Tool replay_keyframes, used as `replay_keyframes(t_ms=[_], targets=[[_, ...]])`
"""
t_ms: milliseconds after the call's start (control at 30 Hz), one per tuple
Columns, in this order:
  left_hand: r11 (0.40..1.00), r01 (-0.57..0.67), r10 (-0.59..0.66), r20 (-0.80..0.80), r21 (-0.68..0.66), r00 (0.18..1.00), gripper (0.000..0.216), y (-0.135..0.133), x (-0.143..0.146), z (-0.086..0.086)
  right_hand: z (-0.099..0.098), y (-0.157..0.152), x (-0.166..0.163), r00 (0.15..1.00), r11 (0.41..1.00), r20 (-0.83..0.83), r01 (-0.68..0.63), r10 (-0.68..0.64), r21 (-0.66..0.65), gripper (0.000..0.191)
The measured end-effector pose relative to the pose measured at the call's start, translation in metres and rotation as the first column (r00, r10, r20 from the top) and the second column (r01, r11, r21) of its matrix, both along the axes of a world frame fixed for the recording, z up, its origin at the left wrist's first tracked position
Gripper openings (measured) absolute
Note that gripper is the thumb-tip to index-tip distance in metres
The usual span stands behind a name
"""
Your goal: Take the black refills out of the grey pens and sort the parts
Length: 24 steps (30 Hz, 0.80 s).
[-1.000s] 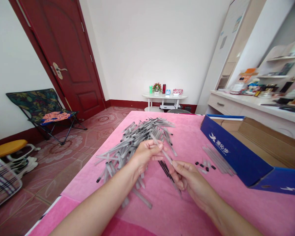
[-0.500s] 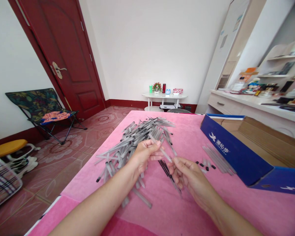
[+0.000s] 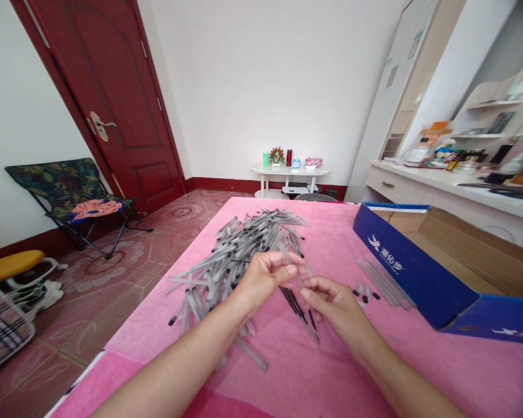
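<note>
Room: a dark red door (image 3: pixel 117 98) at my far left, a folding chair (image 3: pixel 65 186) beside it, and a small white side table (image 3: pixel 290 171) against the back wall.
Table: a pink cloth (image 3: pixel 418 371) covers all of it, under both my forearms.
Box: a blue cardboard box (image 3: pixel 409 273) lies open on the cloth to my right, well apart from my hands.
Pile: a heap of grey pen barrels (image 3: pixel 239 244) sprawls over the middle of the cloth, ahead of me and a little left. My left wrist lies over its near edge.
Left hand (image 3: pixel 264 277): raised just over the near side of the pile, thumb and fingers pinched narrow round one clear barrel.
Right hand (image 3: pixel 337 305): just beside my left, fingers curled in and fingertips drawn close together at the barrel's near end. It is too blurred for me to tell whether they grip it.
Side row: a few clear barrels (image 3: pixel 386 281) lie side by side near the box wall.
Refills: thin black refills (image 3: pixel 297 303) lie on the cloth between and below my hands.
Held barrel (image 3: pixel 293 264): tilted, its far end pointing at the pile and its near end towards my right fingertips.
Caps: small black caps (image 3: pixel 365 296) are scattered between my right hand and the side row.
</note>
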<state>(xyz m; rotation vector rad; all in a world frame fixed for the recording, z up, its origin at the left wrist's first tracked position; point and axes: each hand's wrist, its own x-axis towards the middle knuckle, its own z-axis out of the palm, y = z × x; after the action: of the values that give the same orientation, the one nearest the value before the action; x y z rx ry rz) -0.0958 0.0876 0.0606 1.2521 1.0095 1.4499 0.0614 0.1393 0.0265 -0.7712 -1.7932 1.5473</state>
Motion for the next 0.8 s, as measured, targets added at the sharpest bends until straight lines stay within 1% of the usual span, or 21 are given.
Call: replay_keyframes(t_ms=[167,233,300,333,367,400,433,467,500,533,567,600,633,667,700,800], targets=[[0.999,0.027,-0.027,-0.002,-0.018,1.000,0.030,0.000,0.000,-0.002,0.005,-0.001,0.000,0.998,0.976,0.017,0.053,-0.058,0.209,0.014],[0.999,0.005,-0.006,-0.018,-0.033,1.000,0.034,0.001,0.001,-0.002,0.007,-0.001,0.000,0.997,0.965,0.052,0.048,-0.064,0.259,0.014],[0.998,-0.041,0.039,-0.040,-0.052,0.998,0.040,0.001,0.002,-0.002,0.012,0.002,0.003,0.989,0.950,0.110,0.065,-0.103,0.306,0.016],[0.995,-0.074,0.071,-0.050,-0.064,0.996,0.044,0.002,0.002,-0.002,0.015,0.006,0.006,0.978,0.933,0.148,0.087,-0.146,0.349,0.018],[0.991,-0.106,0.102,-0.057,-0.077,0.993,0.048,0.003,0.002,-0.002,0.019,0.011,0.011,0.958,0.902,0.192,0.117,-0.213,0.415,0.018],[0.987,-0.133,0.127,-0.062,-0.090,0.990,0.050,0.004,0.001,-0.003,0.024,0.018,0.017,0.924,0.854,0.240,0.144,-0.297,0.500,0.019],[0.983,-0.149,0.143,-0.064,-0.103,0.988,0.051,0.005,0.001,-0.003,0.028,0.026,0.024,0.873,0.785,0.285,0.161,-0.397,0.598,0.019],[0.981,-0.160,0.153,-0.067,-0.110,0.986,0.050,0.006,0.000,-0.003,0.032,0.036,0.033,0.799,0.708,0.337,0.150,-0.498,0.690,0.021],[0.980,-0.165,0.158,-0.074,-0.110,0.985,0.048,0.007,-0.001,-0.004,0.035,0.046,0.042,0.707,0.645,0.400,0.104,-0.584,0.757,0.027],[0.980,-0.170,0.162,-0.085,-0.105,0.983,0.045,0.008,-0.002,-0.004,0.037,0.056,0.052,0.594,0.598,0.451,0.065,-0.666,0.799,0.031],[0.979,-0.180,0.171,-0.096,-0.098,0.981,0.043,0.008,-0.004,-0.004,0.038,0.066,0.061,0.481,0.580,0.499,0.024,-0.721,0.814,0.032],[0.977,-0.194,0.184,-0.112,-0.092,0.977,0.041,0.009,-0.005,-0.004,0.038,0.075,0.069,0.377,0.582,0.542,-0.008,-0.751,0.813,0.030],[0.974,-0.212,0.200,-0.131,-0.085,0.971,0.039,0.010,-0.007,-0.004,0.037,0.082,0.077,0.295,0.597,0.580,-0.037,-0.760,0.801,0.028],[0.970,-0.228,0.215,-0.151,-0.080,0.965,0.038,0.011,-0.009,-0.004,0.035,0.087,0.083,0.237,0.615,0.610,-0.058,-0.757,0.786,0.027],[0.967,-0.243,0.228,-0.173,-0.075,0.958,0.037,0.012,-0.012,-0.004,0.033,0.092,0.088,0.197,0.632,0.632,-0.072,-0.749,0.772,0.025],[0.956,-0.286,0.261,-0.263,-0.065,0.929,0.034,0.015,-0.024,-0.005,0.029,0.097,0.097,0.131,0.659,0.663,-0.077,-0.738,0.748,0.023]])
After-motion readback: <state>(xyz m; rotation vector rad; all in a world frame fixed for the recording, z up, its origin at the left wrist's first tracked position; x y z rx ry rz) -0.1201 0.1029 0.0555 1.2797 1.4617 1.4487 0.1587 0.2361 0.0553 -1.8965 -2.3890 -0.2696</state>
